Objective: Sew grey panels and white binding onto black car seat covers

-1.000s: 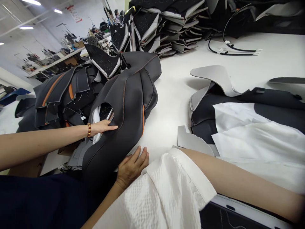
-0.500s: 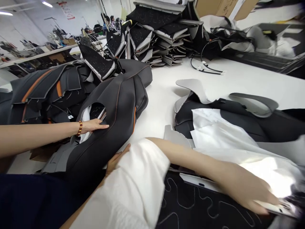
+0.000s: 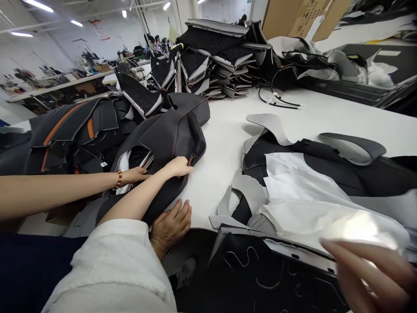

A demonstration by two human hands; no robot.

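Note:
My left hand [image 3: 179, 167], at the end of a white sleeve, is closed on the edge of a black seat cover [image 3: 156, 134] by its orange trim. At the lower right my right hand [image 3: 374, 271] is blurred by motion, its fingers apart, over the end of a black panel [image 3: 273, 278] with wavy light lines and a pale edge strip. A co-worker's braceleted hand [image 3: 133, 175] holds the cover beside its opening, and their other hand [image 3: 171, 224] lies flat at the table's front edge. White cloth [image 3: 299, 187] lies on another black cover [image 3: 352, 174].
Black covers with orange stripes [image 3: 61, 124] are piled at the left. Stacked black panels [image 3: 224, 56] stand at the back, near thin black cables [image 3: 283, 103] on the white table [image 3: 228, 130]. A cardboard box [image 3: 299, 19] is at the back right.
My left hand has left the pale strip at the right and taken hold of the black cover. The co-worker's lower hand, mostly hidden before, now shows. My right hand has come into view.

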